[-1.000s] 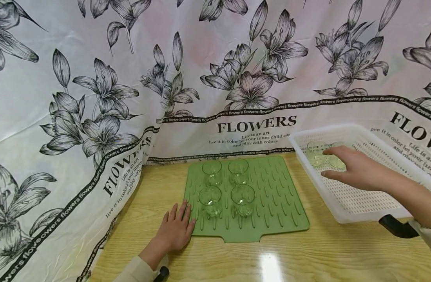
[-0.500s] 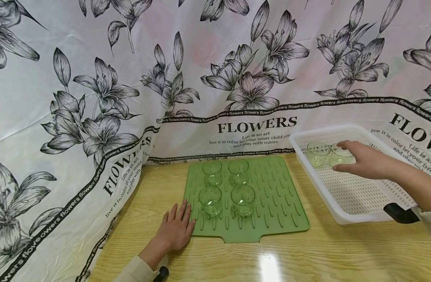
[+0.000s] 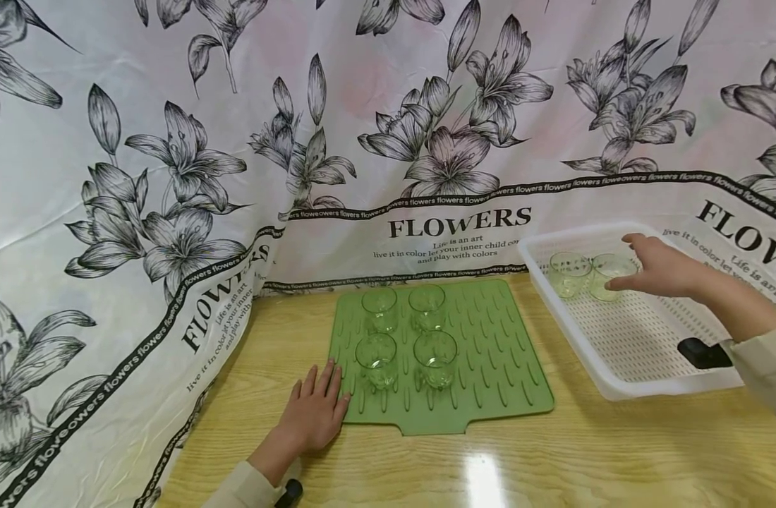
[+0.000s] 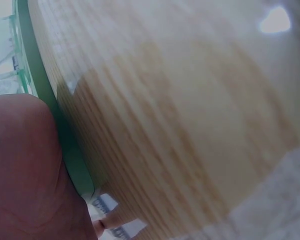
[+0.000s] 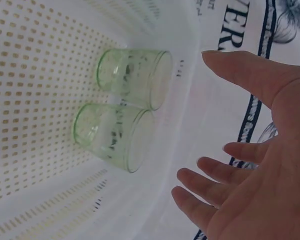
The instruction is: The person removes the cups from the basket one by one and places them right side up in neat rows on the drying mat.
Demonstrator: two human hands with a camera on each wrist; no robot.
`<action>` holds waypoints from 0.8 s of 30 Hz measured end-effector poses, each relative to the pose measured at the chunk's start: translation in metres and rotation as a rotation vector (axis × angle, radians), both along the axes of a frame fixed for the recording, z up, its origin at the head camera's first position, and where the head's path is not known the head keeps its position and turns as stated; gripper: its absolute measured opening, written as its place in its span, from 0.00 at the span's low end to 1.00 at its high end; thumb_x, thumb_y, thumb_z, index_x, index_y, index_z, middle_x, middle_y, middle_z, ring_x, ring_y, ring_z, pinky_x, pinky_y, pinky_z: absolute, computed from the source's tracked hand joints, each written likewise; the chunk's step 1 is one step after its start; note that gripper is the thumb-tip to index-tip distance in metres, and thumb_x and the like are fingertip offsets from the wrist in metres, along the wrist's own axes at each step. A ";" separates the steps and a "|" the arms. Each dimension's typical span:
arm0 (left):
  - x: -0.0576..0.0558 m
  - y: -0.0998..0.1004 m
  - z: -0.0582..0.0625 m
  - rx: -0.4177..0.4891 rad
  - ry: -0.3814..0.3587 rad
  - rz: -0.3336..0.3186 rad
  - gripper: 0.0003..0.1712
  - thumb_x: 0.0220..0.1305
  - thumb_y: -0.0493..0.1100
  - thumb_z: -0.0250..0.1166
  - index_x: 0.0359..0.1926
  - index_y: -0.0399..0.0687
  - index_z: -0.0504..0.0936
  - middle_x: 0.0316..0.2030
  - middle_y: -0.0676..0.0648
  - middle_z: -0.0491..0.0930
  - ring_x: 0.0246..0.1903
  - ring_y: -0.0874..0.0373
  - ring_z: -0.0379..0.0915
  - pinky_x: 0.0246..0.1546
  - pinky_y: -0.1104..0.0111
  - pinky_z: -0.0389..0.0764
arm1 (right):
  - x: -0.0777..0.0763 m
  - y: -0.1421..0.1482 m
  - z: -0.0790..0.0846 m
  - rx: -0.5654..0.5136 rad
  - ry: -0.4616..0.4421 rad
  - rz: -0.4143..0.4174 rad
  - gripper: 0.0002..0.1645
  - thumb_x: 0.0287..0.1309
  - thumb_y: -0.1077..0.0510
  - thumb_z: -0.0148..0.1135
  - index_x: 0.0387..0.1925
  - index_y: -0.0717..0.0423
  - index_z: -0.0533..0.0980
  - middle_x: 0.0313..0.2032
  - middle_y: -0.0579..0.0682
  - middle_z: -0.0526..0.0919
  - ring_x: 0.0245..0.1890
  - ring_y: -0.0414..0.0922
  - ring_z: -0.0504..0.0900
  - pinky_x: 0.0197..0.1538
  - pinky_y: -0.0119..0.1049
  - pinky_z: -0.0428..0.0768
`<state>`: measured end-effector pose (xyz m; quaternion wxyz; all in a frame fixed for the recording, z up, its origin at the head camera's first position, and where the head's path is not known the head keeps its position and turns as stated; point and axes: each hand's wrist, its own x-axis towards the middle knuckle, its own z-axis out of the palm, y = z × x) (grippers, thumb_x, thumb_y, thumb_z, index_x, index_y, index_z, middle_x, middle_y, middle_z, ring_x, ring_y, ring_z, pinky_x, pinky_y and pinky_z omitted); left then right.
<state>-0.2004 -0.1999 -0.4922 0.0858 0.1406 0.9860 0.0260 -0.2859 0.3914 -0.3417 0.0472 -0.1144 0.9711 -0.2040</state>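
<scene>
My right hand (image 3: 661, 268) hovers over the white basket (image 3: 575, 356), thumb and fingers spread, holding nothing. Two clear, green-tinted drinking glasses stand side by side in the basket's far left corner: the left glass (image 3: 568, 276) and the right glass (image 3: 605, 283), which the thumb overlaps in the head view. In the right wrist view a gap shows between the fingers and the nearer glass (image 5: 112, 135). My left hand (image 3: 314, 416) lies flat, its fingertips at the left edge of the green drying mat (image 3: 496, 353). Several similar glasses (image 3: 435, 360) stand in two rows on the mat.
The wooden table (image 3: 388, 473) carries the mat and the basket. A white curtain (image 3: 337, 247) printed with flowers hangs close behind both and along the left side. The basket's raised walls surround its two glasses.
My right hand has drawn back to the right and up, from overlapping both basket glasses to the right one's edge. The glasses stay in place; my left hand has not moved.
</scene>
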 end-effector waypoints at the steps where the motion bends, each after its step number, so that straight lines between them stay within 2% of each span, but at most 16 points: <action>1: 0.000 0.000 0.000 -0.007 -0.002 0.001 0.39 0.83 0.61 0.33 0.82 0.43 0.49 0.82 0.42 0.42 0.79 0.35 0.37 0.74 0.37 0.48 | -0.003 0.002 -0.001 -0.009 -0.008 -0.011 0.62 0.63 0.52 0.70 0.69 0.89 0.39 0.63 0.90 0.52 0.62 0.83 0.56 0.60 0.77 0.62; 6: 0.001 0.001 0.006 -0.004 -0.006 0.002 0.38 0.83 0.60 0.36 0.82 0.43 0.51 0.81 0.41 0.44 0.79 0.34 0.38 0.74 0.36 0.48 | -0.013 0.010 -0.007 -0.080 -0.057 -0.063 0.66 0.66 0.49 0.68 0.70 0.88 0.34 0.64 0.91 0.46 0.63 0.84 0.52 0.62 0.78 0.58; 9: 0.002 0.002 0.009 0.016 0.001 0.000 0.36 0.84 0.58 0.39 0.81 0.41 0.54 0.81 0.40 0.46 0.78 0.34 0.40 0.73 0.36 0.49 | -0.019 0.013 -0.013 -0.125 -0.096 -0.091 0.67 0.67 0.46 0.66 0.71 0.87 0.31 0.65 0.91 0.44 0.63 0.84 0.50 0.61 0.78 0.60; 12: 0.001 0.001 0.006 0.020 0.001 -0.002 0.37 0.84 0.59 0.37 0.81 0.41 0.52 0.81 0.40 0.45 0.79 0.34 0.39 0.73 0.36 0.48 | -0.024 0.015 -0.020 -0.163 -0.132 -0.113 0.68 0.69 0.45 0.64 0.71 0.85 0.27 0.65 0.91 0.40 0.64 0.84 0.48 0.61 0.77 0.61; 16: -0.001 -0.003 -0.004 0.010 0.015 -0.005 0.38 0.83 0.61 0.34 0.82 0.44 0.50 0.82 0.42 0.43 0.79 0.35 0.38 0.73 0.36 0.48 | -0.027 0.016 -0.028 -0.203 -0.160 -0.140 0.69 0.69 0.44 0.63 0.71 0.84 0.25 0.67 0.89 0.38 0.65 0.84 0.46 0.62 0.77 0.61; 19: -0.002 -0.004 -0.008 -0.001 0.030 -0.005 0.38 0.83 0.61 0.35 0.82 0.45 0.51 0.82 0.43 0.43 0.79 0.35 0.38 0.73 0.37 0.49 | -0.029 0.017 -0.033 -0.222 -0.168 -0.155 0.69 0.69 0.43 0.63 0.71 0.84 0.25 0.68 0.88 0.37 0.66 0.84 0.46 0.62 0.76 0.60; 24: 0.001 -0.003 -0.001 0.028 0.021 -0.009 0.38 0.83 0.60 0.37 0.81 0.41 0.52 0.81 0.40 0.45 0.78 0.34 0.39 0.73 0.36 0.48 | -0.031 0.020 -0.038 -0.262 -0.182 -0.182 0.70 0.69 0.43 0.64 0.71 0.83 0.24 0.69 0.88 0.36 0.66 0.84 0.46 0.64 0.77 0.57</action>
